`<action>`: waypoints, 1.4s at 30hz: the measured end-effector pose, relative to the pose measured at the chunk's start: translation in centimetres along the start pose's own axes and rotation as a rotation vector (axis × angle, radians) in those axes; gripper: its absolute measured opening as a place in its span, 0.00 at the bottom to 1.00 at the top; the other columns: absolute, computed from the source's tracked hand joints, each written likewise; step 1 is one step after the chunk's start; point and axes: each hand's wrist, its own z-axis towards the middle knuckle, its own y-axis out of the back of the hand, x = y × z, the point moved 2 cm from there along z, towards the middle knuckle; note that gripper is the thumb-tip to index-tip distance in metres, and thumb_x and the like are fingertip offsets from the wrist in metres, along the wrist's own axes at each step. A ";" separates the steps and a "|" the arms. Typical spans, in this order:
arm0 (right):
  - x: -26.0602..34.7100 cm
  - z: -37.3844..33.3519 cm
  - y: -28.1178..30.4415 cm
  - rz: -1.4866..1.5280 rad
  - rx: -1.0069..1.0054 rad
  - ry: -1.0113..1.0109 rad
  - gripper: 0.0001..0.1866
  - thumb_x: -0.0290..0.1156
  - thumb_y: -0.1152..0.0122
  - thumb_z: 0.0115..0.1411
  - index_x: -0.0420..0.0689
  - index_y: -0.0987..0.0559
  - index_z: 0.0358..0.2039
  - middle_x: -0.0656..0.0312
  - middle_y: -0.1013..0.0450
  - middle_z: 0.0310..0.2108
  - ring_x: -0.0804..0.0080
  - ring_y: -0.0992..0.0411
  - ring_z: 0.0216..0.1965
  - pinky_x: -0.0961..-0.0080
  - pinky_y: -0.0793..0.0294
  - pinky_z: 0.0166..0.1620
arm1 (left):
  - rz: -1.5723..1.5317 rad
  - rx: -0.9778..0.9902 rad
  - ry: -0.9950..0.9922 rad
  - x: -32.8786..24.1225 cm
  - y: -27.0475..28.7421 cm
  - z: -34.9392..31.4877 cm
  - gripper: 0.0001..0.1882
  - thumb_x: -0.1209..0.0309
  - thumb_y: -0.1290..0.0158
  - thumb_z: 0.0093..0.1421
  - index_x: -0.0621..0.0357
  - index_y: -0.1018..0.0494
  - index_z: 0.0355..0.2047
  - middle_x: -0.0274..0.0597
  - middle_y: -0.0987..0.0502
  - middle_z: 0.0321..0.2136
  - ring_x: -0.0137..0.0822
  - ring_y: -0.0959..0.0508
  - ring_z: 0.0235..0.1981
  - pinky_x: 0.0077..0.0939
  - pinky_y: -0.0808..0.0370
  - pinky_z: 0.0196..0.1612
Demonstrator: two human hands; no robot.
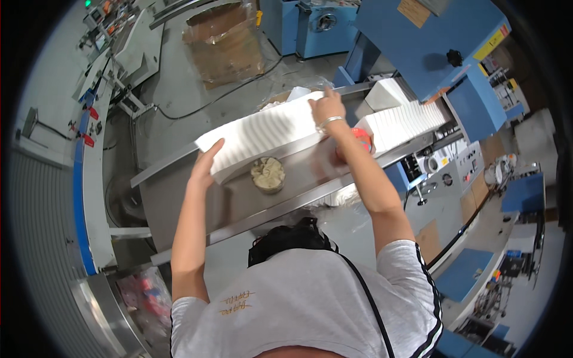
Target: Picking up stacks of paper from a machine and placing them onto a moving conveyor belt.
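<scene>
A long stack of white folded paper (pixel 262 130), like napkins or tissues, lies slantwise along a metal trough. At its left end my left hand (pixel 206 165) grips it, thumb along the near side and fingers partly hidden. My right hand (pixel 328 111), with a bracelet at the wrist, is closed over the right end. Just on the near side of the stack sits a round clear tub (pixel 268 175) of crumpled cream-coloured pieces. Partly behind my right forearm is a red round object (pixel 362 138), whose kind I cannot make out.
The metal trough (pixel 239 206) has raised rims and runs to a blue machine (pixel 439 51) at upper right. Another white paper stack (pixel 403 124) lies in it near the machine. Beyond stands an open cardboard box (pixel 227 51) with plastic lining. A cable (pixel 209 104) crosses the floor.
</scene>
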 end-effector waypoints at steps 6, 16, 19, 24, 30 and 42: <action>6.8 -5.9 0.5 0.123 0.073 -0.113 0.29 0.50 0.51 0.59 0.31 0.21 0.36 0.52 0.45 0.60 0.55 0.42 0.56 0.63 0.34 0.53 | 0.083 0.012 0.162 -3.0 6.5 -2.8 0.30 0.64 0.41 0.54 0.64 0.37 0.54 0.45 0.29 0.49 0.38 0.28 0.49 0.31 0.31 0.51; 0.2 -7.0 1.6 -0.014 -0.127 -0.162 0.28 0.50 0.50 0.58 0.31 0.23 0.38 0.44 0.41 0.55 0.48 0.39 0.52 0.60 0.38 0.55 | 0.324 0.142 0.103 -2.6 1.8 -1.2 0.44 0.62 0.37 0.49 0.63 0.47 0.61 0.44 0.37 0.57 0.39 0.38 0.58 0.29 0.42 0.58; 5.5 -11.6 6.4 0.043 -0.033 -0.092 0.29 0.56 0.46 0.54 0.39 0.25 0.37 0.48 0.30 0.42 0.53 0.32 0.45 0.58 0.30 0.44 | 0.322 0.137 0.052 -1.8 2.1 -0.1 0.44 0.62 0.37 0.49 0.63 0.47 0.61 0.44 0.38 0.57 0.39 0.39 0.59 0.28 0.44 0.60; 13.0 -19.0 3.9 0.244 0.266 0.058 0.40 0.63 0.38 0.43 0.45 0.36 0.47 0.48 0.33 0.40 0.51 0.31 0.42 0.57 0.27 0.39 | 0.367 0.083 0.104 -3.1 1.1 -2.0 0.45 0.60 0.37 0.49 0.62 0.47 0.61 0.45 0.39 0.58 0.40 0.41 0.60 0.30 0.46 0.60; 10.7 -18.0 2.0 0.451 0.116 0.191 0.38 0.45 0.29 0.39 0.47 0.37 0.48 0.51 0.38 0.43 0.49 0.34 0.43 0.56 0.27 0.40 | 0.452 -0.005 0.121 -2.2 1.8 -0.7 0.36 0.60 0.41 0.54 0.66 0.42 0.58 0.46 0.35 0.56 0.38 0.35 0.56 0.29 0.38 0.57; -13.7 1.8 8.4 0.240 -0.051 -0.242 0.44 0.46 0.33 0.36 0.43 0.37 0.53 0.39 0.37 0.45 0.37 0.33 0.44 0.56 0.29 0.46 | 0.239 -0.007 0.174 -2.6 1.6 -2.0 0.36 0.66 0.40 0.53 0.65 0.42 0.58 0.46 0.32 0.52 0.39 0.31 0.53 0.30 0.35 0.54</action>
